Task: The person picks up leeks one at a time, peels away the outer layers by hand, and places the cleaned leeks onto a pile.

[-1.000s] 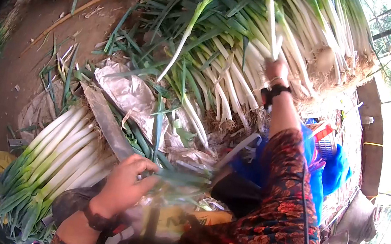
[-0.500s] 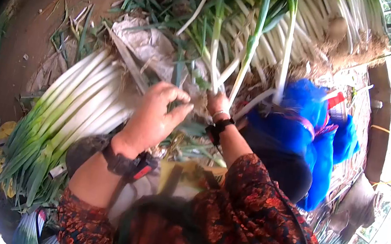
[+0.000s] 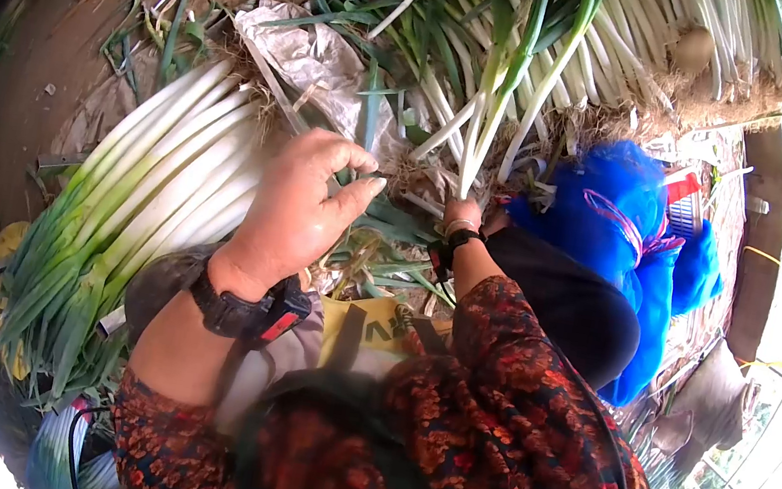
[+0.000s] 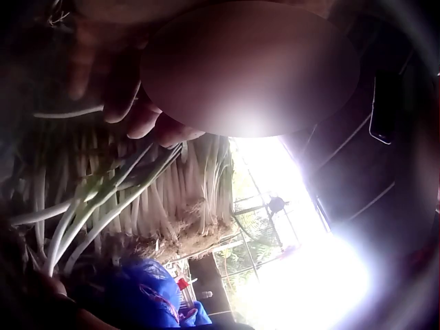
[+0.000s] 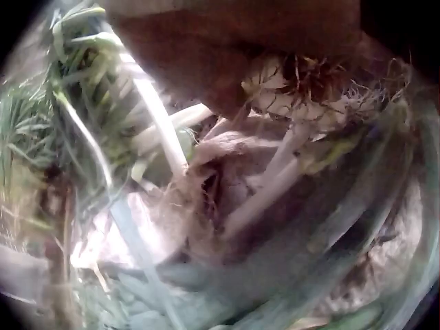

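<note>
Since a second ago, the right hand has come back from the large pile to a place low in front of the body, beside the left hand, bringing long green-and-white stalks with it. We see their shafts gathered closer together than half a second ago.

The right hand's grip is closed around the pale lower ends of these stalks, and their green leaves point away from the body, across the front of the large pile. The left wrist view shows the same stalks fanning out from that grip. The left hand's grip is relaxed and slightly curved, with a gap between thumb and forefinger; its fingers hang loosely in its own wrist view.

To our left lies a second bundle of stalks, white shafts uppermost and leaves trailing toward the lower left. A crumpled pale sheet lies between the bundle and the pile, with bare soil beyond. On our right we find a bright blue bundle tied with a pink band, and near it a small basket. Our right wrist view is too blurred to add detail about the hold.
</note>
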`<action>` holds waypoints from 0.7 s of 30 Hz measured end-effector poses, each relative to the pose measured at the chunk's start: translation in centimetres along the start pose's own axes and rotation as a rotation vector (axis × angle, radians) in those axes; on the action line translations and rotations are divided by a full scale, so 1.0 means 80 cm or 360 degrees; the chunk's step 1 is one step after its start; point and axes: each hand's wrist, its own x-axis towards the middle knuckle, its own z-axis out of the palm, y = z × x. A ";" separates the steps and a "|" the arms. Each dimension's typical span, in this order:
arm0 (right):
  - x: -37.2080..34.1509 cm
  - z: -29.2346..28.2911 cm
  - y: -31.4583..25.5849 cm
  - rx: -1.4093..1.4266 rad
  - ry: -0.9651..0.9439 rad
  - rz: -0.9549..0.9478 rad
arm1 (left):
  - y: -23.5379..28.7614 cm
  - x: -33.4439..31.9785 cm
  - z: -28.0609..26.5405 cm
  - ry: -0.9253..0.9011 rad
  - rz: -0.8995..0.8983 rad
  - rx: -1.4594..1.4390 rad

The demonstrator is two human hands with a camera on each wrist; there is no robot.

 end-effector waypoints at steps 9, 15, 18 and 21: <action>-0.128 -0.049 -0.069 0.1825 -0.1222 -0.0035 | -0.011 0.013 0.007 0.0189 0.0130 0.0049; -0.258 -0.164 -0.123 0.2089 -0.1736 -0.0405 | -0.029 0.027 0.015 0.0067 -0.0446 -0.0715; -0.329 -0.216 -0.115 0.1979 -0.1912 -0.0757 | -0.037 0.027 0.022 -0.0255 -0.0495 -0.1331; -0.378 -0.251 -0.097 0.1722 -0.2063 -0.1087 | -0.021 0.026 0.020 -0.0427 -0.0563 -0.1866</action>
